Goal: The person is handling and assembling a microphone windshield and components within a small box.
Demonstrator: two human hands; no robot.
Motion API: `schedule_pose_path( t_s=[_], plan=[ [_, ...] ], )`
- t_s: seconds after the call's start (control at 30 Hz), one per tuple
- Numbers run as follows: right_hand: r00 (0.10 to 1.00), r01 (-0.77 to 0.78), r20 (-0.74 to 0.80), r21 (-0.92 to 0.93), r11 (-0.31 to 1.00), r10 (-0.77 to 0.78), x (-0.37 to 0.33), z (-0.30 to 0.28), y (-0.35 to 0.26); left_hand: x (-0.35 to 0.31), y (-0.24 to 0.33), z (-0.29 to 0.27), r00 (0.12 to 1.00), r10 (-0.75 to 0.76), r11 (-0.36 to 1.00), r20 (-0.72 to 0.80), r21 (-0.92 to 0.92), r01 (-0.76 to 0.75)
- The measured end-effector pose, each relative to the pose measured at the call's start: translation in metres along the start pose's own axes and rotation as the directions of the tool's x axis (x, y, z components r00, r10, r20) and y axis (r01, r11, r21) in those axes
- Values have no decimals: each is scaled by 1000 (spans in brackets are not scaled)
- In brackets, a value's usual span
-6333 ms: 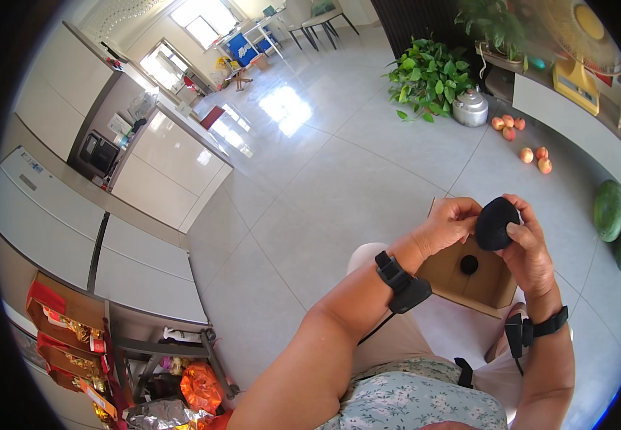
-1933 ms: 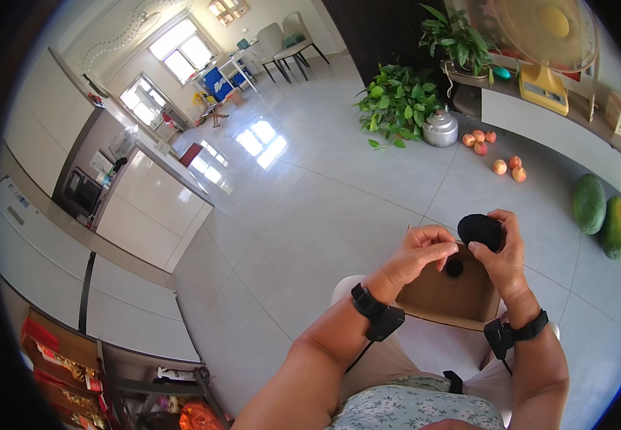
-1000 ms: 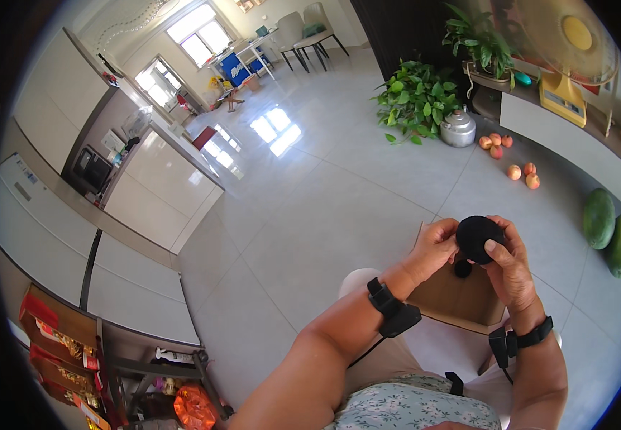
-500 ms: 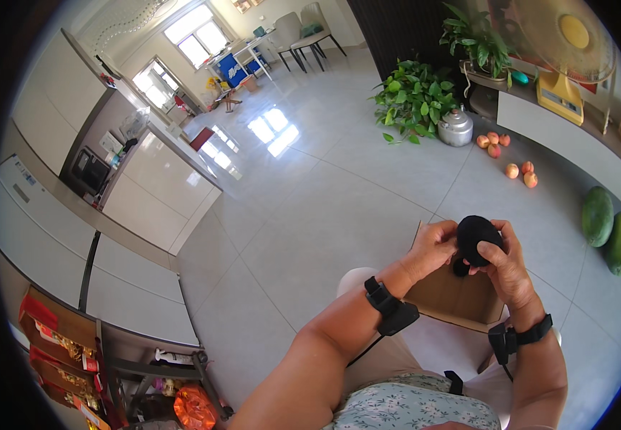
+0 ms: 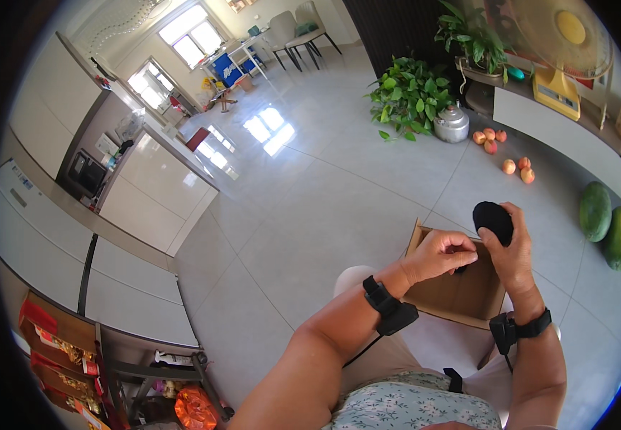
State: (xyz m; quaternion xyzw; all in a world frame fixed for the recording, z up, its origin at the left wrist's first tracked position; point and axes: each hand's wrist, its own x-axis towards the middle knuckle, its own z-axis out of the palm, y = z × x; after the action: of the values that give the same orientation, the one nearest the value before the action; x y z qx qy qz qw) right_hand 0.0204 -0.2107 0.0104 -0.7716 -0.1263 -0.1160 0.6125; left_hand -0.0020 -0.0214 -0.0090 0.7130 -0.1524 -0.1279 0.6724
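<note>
While our right hand point(image 5: 512, 259) grips a rounded matte-black object point(image 5: 492, 223), our left hand point(image 5: 436, 256) pinches narrow — over a brown cardboard box point(image 5: 448, 299)

The layout around the cardboard box point(image 5: 446, 297)

The left hand point(image 5: 445, 255) is above the left part of the box, and the right hand point(image 5: 512, 252), which has a disc point(image 5: 493, 223) in its grip, is at the right edge. In the box another piece point(image 5: 461, 270) seems to lie, but the left hand hides most of it. On the floor point(image 5: 325, 215) farther ahead, the kettle point(image 5: 451, 125) stands just right of the plant point(image 5: 407, 100). Then, to the right, come the peaches point(image 5: 490, 147) and two papayas point(image 5: 595, 211) side by side, before the low cabinet point(image 5: 540, 129) that carries the fan point(image 5: 572, 30).
</note>
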Motion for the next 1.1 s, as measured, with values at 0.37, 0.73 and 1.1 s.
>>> schedule_pose_path(
  t_s=[0.37, 0.73, 1.1],
  plan=[
    [754, -400, 585, 50, 915, 298, 0, -9, -27, -2, 2, -28, 973, 26, 991, -231, -121, -55],
    [677, -678, 702, 478, 559, 220, -6, -13, -29, 0, -2, -24, 980, 20, 979, -196, -197, -59],
    [828, -556, 503, 672, 489, 249, -4, -11, -23, 1, -2, -18, 988, 36, 985, -149, -164, -61]
  ],
)
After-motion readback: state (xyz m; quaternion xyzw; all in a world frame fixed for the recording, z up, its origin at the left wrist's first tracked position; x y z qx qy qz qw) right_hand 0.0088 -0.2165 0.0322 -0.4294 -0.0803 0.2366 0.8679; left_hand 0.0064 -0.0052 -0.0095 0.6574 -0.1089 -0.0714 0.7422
